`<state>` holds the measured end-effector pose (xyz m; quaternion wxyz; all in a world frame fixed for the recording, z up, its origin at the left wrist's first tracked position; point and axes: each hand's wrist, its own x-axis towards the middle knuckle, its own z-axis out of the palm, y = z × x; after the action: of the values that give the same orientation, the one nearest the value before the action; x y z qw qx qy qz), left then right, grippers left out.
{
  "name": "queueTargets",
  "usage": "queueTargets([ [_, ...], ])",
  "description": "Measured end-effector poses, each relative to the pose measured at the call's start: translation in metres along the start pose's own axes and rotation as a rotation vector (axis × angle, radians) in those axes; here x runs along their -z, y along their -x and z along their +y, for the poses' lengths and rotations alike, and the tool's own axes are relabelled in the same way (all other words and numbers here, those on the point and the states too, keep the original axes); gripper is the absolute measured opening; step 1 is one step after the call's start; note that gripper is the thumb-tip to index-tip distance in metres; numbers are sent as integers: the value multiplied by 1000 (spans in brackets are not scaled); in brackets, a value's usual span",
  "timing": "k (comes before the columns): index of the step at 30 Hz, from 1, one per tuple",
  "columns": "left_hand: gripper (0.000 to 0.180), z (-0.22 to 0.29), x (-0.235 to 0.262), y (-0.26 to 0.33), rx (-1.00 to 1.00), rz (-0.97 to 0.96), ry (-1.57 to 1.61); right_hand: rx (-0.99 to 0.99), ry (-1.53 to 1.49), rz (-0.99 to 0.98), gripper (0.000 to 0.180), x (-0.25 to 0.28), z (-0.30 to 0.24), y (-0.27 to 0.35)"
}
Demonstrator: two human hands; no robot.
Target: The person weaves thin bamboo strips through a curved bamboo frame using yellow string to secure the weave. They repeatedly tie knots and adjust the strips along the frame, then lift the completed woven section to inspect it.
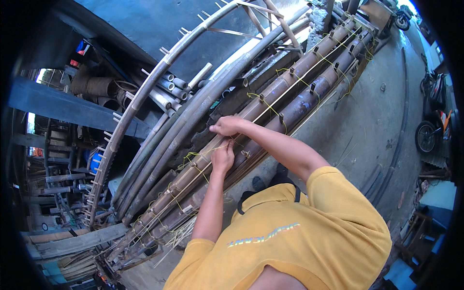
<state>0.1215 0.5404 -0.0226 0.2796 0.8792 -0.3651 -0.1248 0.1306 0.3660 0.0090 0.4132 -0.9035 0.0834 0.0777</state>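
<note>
Two long brown bamboo poles [275,92] run side by side diagonally in front of me, with short dark pegs along them. Thin yellow string [192,155] is looped round the poles at many places. My left hand [223,157] is at the nearer edge of the far pole, its fingers closed at a strand of the string. Just beyond it, my right hand [227,125] is closed over the far side of the same pole. What its fingers hold is hidden. A thin pale strip [290,89] lies lengthwise between the poles.
A curved bamboo frame with pegs [133,104] and several bent grey poles [166,152] lie beyond the work. Cut tubes [174,87] are stacked there. A motorcycle [432,128] stands at the right, near a long dark pole [400,130] on the concrete floor.
</note>
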Motion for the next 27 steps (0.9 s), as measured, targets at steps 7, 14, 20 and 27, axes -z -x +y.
queueTargets([
  [7,32,3,9,8,156,16,62,399,-143,-160,41,-60,0,174],
  [14,27,44,47,-62,67,217,456,303,-161,-7,38,-90,23,176],
  [20,35,-49,2,-119,128,199,-45,391,161,82,29,-115,-7,179],
  [27,40,-70,111,5,125,310,-73,-303,-1435,-349,33,-212,-87,172],
])
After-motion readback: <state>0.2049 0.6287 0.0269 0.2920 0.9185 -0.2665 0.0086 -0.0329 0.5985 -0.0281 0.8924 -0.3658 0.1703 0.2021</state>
